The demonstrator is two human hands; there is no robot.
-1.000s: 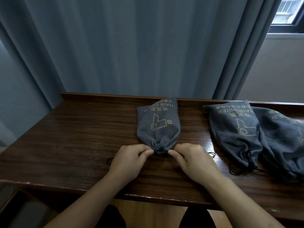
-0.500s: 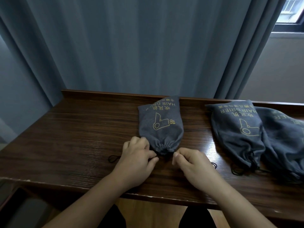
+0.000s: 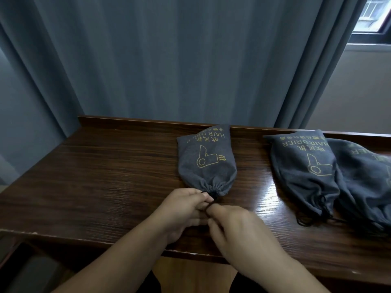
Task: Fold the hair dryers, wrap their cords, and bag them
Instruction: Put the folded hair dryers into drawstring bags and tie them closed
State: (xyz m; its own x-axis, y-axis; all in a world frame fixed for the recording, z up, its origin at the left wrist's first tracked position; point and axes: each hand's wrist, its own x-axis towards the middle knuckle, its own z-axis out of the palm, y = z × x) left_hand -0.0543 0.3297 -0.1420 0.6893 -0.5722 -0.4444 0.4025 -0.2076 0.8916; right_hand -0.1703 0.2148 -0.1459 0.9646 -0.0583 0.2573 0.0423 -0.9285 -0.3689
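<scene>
Head view: the person's two forearms enter from the bottom edge and meet at the near middle of the table.
Right hand: nearest the camera, knuckles up, fingers curled; thumb and forefinger pinch the black drawstring just in front of the bag's mouth.
Left hand: touching the right hand on its left side, fingers curled inward and pinching the same drawstring; a short loop of cord shows above the fingertips.
Table: dark wood-grain top with a raised strip along the far edge; its near edge is scuffed pale in places.
Grey bag: lies flat on the table just beyond the hands, cinched mouth gathered toward the person, closed end touching the far strip. It bears a yellow hair-dryer outline and the words HAIR DRIER. Its contents are hidden by the cloth.
Second bag: lies to the right, well apart from the first, mouth drawn shut, black cords pooled at its near end.
Third bag: partly tucked under the second bag's right side and cut by the frame edge.
Curtain: blue-grey, hanging in folds behind the table.
Window: upper right corner, beside the curtain.
</scene>
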